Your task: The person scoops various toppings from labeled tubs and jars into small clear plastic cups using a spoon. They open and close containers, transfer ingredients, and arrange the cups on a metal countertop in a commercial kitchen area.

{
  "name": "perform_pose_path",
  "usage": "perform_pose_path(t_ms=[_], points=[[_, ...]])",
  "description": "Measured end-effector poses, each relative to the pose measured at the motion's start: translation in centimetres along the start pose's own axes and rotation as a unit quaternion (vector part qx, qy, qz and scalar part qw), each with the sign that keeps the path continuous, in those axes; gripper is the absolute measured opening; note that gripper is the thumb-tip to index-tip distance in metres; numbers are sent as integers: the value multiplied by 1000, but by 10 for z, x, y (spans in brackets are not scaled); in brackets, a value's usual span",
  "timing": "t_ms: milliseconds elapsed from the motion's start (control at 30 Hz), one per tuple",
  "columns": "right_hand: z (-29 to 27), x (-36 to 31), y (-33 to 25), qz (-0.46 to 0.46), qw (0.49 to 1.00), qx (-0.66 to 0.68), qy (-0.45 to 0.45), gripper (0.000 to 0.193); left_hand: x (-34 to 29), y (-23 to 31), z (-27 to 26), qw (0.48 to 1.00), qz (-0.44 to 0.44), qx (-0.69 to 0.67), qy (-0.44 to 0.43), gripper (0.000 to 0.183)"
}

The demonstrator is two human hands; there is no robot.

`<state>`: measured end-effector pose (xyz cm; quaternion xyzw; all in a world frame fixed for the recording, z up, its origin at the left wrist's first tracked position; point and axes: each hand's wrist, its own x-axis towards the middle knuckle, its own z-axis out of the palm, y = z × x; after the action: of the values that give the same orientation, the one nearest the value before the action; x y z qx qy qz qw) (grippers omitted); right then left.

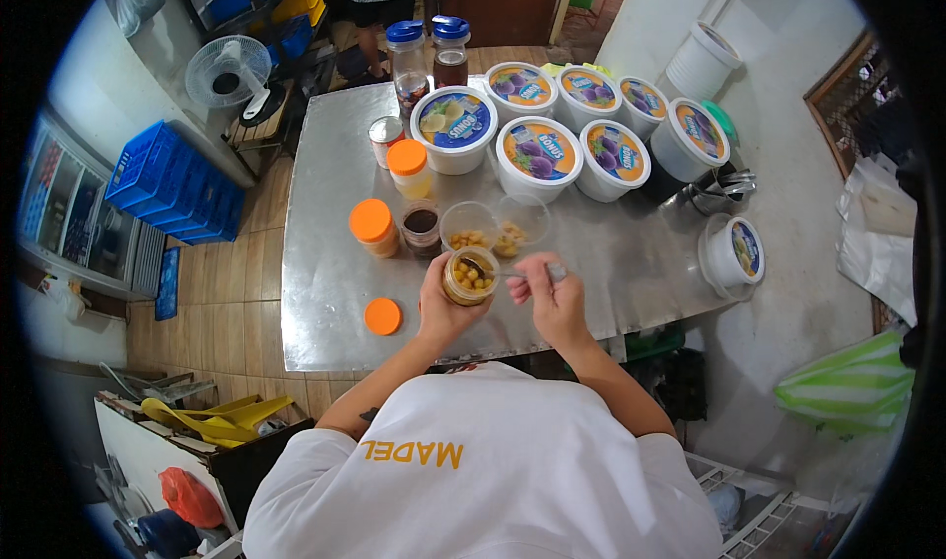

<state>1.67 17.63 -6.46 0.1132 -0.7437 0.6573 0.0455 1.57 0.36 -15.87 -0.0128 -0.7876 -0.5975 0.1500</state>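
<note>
My left hand (439, 306) is wrapped round a clear jar (461, 295) of round yellowish beans in liquid, held tilted over the near side of the metal table. In my right hand (554, 305) is a metal spoon (514, 274), its bowl inside the jar's mouth. Just beyond the jar stand two clear plastic cups, a left one (461, 214) and a right one (529, 214), each with some yellowish beans at the bottom. An open jar of dark contents (422, 226) stands beside an orange-lidded jar (372, 228). A loose orange lid (383, 316) lies left of my left hand.
Several white tubs (537, 160) with printed lids fill the table's far side. Two blue-topped pitchers (450, 58), a can (385, 141) and another orange-lidded jar (410, 173) stand far left. Utensils in a holder (714, 196) are at the right. A person (382, 7) stands beyond the table.
</note>
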Motion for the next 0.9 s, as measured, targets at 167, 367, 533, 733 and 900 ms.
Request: perform_pose_path(t_ms=[167, 367, 533, 733, 900], points=[[-19, 6, 9, 88, 989, 108, 55, 32, 1, 8, 10, 1000, 6, 28, -12, 79], [-34, 9, 19, 135, 975, 150, 95, 34, 2, 8, 23, 1000, -6, 10, -26, 79], [-57, 17, 27, 167, 964, 172, 119, 38, 1, 18, 36, 999, 14, -3, -35, 78], [-79, 25, 30, 192, 954, 183, 136, 40, 2, 30, 50, 999, -3, -6, -38, 78], [-86, 29, 27, 197, 950, 193, 148, 42, 0, 27, 63, 1000, -6, 2, -26, 79]])
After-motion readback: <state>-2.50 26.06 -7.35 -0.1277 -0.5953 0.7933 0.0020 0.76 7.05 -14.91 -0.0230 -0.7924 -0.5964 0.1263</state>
